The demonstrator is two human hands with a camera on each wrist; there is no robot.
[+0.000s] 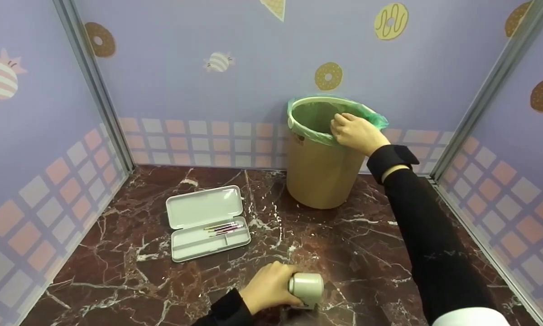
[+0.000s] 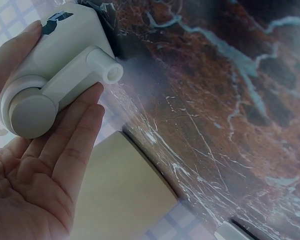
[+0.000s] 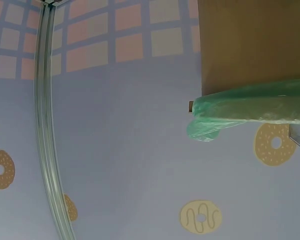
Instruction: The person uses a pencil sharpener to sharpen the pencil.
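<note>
My left hand [image 1: 271, 287] grips a pale hand-crank pencil sharpener [image 1: 306, 287] low over the near part of the tabletop. In the left wrist view, the thumb lies along one side of its body and the fingers support the other, with the crank arm and round hub facing the camera. My right hand [image 1: 359, 133] is over the mouth of a tan bin [image 1: 323, 176], fingertips bent together. A fingertip meets a greyish see-through plastic piece [image 3: 298, 137] at the right wrist view's edge; most of it is out of frame.
A green bag [image 3: 250, 107] lines the bin and folds over its rim. An open white pencil case [image 1: 203, 208] with several pencils [image 1: 226, 227] lies left of the bin. White crumbs [image 1: 278, 217] dot the marbled tabletop [image 1: 117, 253]. Patterned walls [image 1: 185, 90] enclose the back and sides.
</note>
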